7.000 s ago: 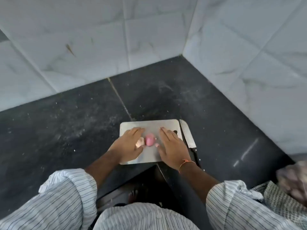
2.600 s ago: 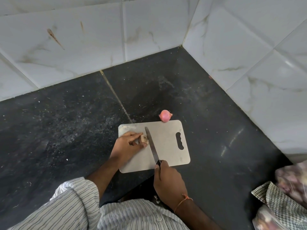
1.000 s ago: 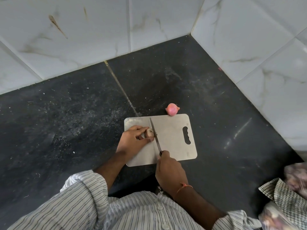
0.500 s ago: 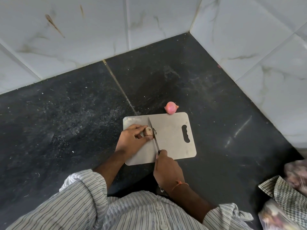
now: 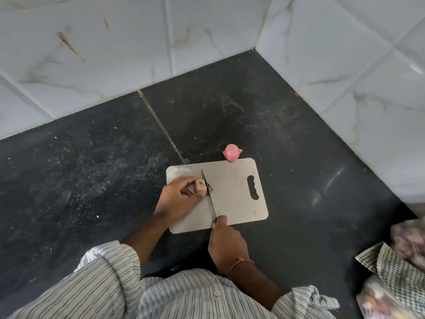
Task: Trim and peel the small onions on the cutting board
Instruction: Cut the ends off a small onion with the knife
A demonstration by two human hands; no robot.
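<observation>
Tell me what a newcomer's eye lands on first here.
The pink onion stands out on the dark counter, just beyond the cutting board's far edge. On the board, the left hand pinches a pale onion while the right hand holds the knife against it.

No readable text, labels, brands or numbers are seen anywhere in this shot.
</observation>
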